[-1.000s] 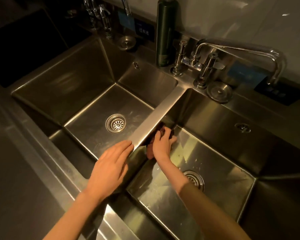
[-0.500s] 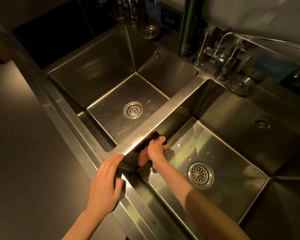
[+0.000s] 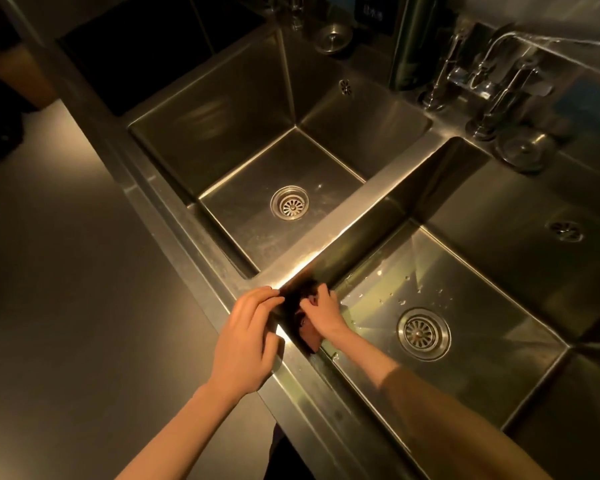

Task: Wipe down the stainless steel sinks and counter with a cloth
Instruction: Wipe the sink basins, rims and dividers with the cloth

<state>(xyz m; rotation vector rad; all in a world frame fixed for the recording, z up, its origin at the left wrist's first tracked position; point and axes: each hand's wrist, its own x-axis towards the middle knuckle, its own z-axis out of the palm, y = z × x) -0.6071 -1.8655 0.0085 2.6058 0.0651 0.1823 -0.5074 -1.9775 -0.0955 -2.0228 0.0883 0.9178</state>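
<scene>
R hand clenches crumpled dark cloth on smooth steel sink wall; L hand fingers loose, resting on rim.

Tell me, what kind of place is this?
Most likely a commercial or staff kitchen's wash-up station: a deep stainless steel left sink and right sink sit side by side in a steel counter, with lever taps on the back ledge.

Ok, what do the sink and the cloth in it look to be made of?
The sink looks like stainless steel with a brushed finish: grey metallic sheen, streaky reflections, sharp folded edges. The cloth seems to be soft fabric, dark reddish-brown and matte; it bunches under the right hand. Its weave is too dim to tell.
</scene>
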